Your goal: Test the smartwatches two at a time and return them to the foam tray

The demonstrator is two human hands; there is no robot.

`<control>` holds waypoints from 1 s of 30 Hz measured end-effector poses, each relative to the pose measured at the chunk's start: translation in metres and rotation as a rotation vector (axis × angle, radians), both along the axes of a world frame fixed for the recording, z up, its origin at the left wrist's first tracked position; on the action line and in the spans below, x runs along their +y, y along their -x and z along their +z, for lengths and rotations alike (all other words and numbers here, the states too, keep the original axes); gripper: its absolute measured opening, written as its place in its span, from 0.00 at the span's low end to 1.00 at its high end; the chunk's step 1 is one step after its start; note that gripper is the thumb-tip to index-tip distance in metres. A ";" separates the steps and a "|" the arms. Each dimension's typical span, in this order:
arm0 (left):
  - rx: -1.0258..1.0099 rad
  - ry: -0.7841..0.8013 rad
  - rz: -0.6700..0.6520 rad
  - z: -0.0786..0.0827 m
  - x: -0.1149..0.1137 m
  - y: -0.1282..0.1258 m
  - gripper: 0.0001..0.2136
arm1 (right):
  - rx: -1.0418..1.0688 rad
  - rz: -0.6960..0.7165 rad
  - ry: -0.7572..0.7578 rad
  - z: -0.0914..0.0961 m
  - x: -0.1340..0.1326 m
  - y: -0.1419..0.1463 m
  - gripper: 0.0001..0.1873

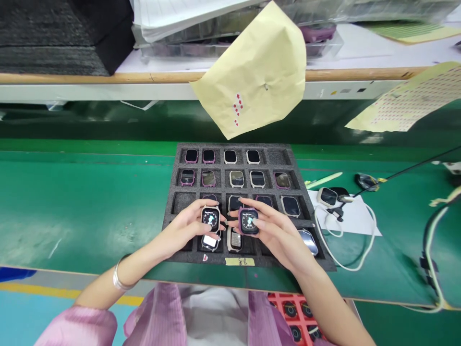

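Nearest, the left hand (183, 230) has its fingers closed around a pale watch (211, 217), and the right hand (277, 230) pinches a purple watch (248, 221) - both screens lit, side by side, almost touching. They are held just above the near rows of a black foam tray (284, 262) on the green bench (90, 206). More watches sit in the tray's far rows - beyond hangs a yellow sheet (259, 72).

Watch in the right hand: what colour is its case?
The watch has a purple case; the head view shows it best.
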State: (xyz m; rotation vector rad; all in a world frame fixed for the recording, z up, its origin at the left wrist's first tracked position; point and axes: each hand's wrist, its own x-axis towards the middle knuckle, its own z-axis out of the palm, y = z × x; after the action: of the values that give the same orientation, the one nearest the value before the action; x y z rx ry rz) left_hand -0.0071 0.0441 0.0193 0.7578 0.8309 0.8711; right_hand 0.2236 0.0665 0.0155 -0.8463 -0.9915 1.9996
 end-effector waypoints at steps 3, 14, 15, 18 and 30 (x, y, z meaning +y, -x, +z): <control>-0.016 -0.001 0.006 -0.002 -0.001 0.000 0.19 | -0.004 -0.004 0.000 -0.001 -0.001 0.001 0.21; 0.059 -0.012 -0.010 -0.001 0.000 -0.002 0.18 | -0.035 -0.029 -0.089 -0.004 -0.002 0.002 0.18; 0.062 -0.014 -0.012 -0.001 0.000 -0.002 0.18 | -0.041 -0.027 -0.100 -0.004 -0.002 0.002 0.18; 0.075 -0.036 -0.024 -0.001 0.000 -0.003 0.17 | -0.056 -0.024 -0.117 -0.005 -0.003 0.002 0.18; 0.481 -0.231 0.024 -0.003 -0.002 0.003 0.12 | -0.001 0.035 -0.128 -0.001 -0.004 -0.001 0.20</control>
State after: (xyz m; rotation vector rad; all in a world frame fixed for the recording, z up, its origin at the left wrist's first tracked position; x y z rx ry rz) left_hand -0.0097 0.0419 0.0167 1.1899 1.1758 0.8260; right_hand 0.2244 0.0625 0.0140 -0.7658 -1.1287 1.9421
